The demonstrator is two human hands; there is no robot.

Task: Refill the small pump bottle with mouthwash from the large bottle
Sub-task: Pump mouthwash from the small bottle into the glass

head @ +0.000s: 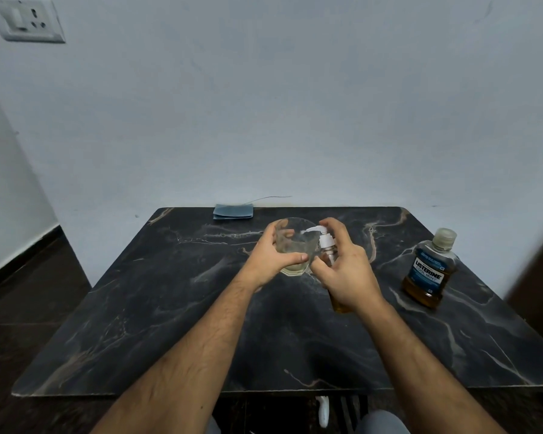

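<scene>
My right hand (347, 270) grips the small pump bottle (328, 249), which is tilted with its white pump head pointing left over a clear glass bowl (290, 236). Amber liquid shows at the small bottle's base below my palm. My left hand (271, 256) holds the bowl by its near left side; a little pale liquid lies in the bowl's bottom. The large mouthwash bottle (430, 269) stands upright and capped at the right of the table, apart from both hands, about half full of amber liquid.
The black marble table (170, 308) stands against a pale wall. A folded blue cloth (233, 211) lies at the table's far edge. A wall socket (29, 20) is at the top left. Dark floor lies to the left.
</scene>
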